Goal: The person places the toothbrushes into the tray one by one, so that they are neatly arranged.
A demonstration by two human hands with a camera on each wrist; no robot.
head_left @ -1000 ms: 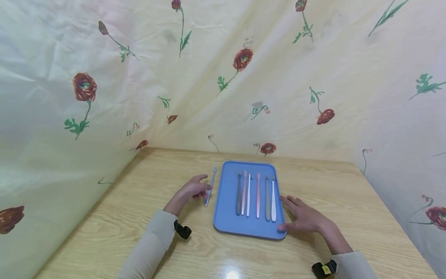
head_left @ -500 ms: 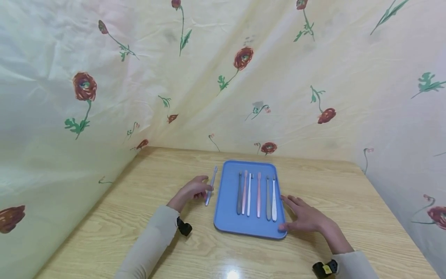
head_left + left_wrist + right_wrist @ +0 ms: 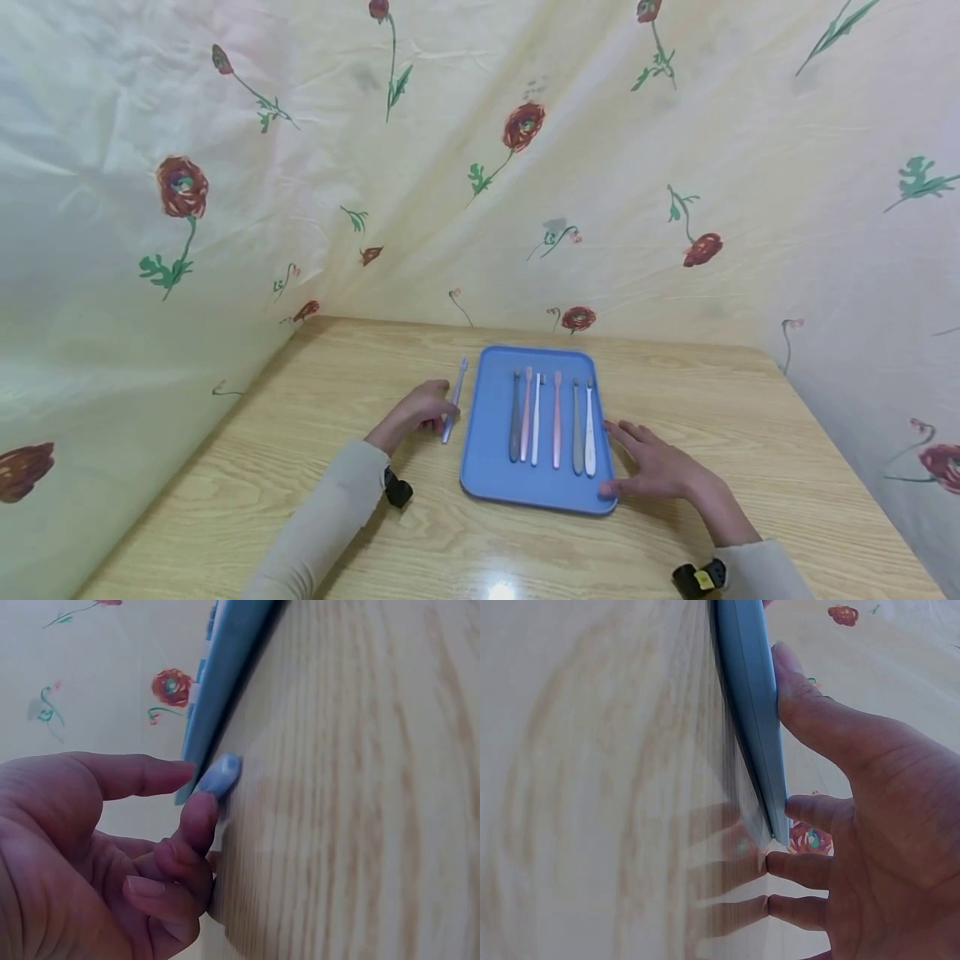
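Barely anything has shifted: left hand point(image 3: 417, 412) still pinches the pale lilac plastic toothbrush point(image 3: 453, 399) on the wooden table point(image 3: 750, 433), long axis toward twelve o'clock, just at nine o'clock of the blue plastic tray point(image 3: 491, 417). Right hand point(image 3: 660, 471), fingers spread, steadies the tray.

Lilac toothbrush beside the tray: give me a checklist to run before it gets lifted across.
1. Left hand on the lilac toothbrush: ok, fingertips touch its handle.
2. Firm pinch: cannot tell, the brush lies flat on the table.
3. Blue tray steadied: ok, right hand rests at its near right corner.
4. Free space on the tray: ok, bare strip left of the six toothbrushes.
5. Path across: ok, nothing between brush and tray.
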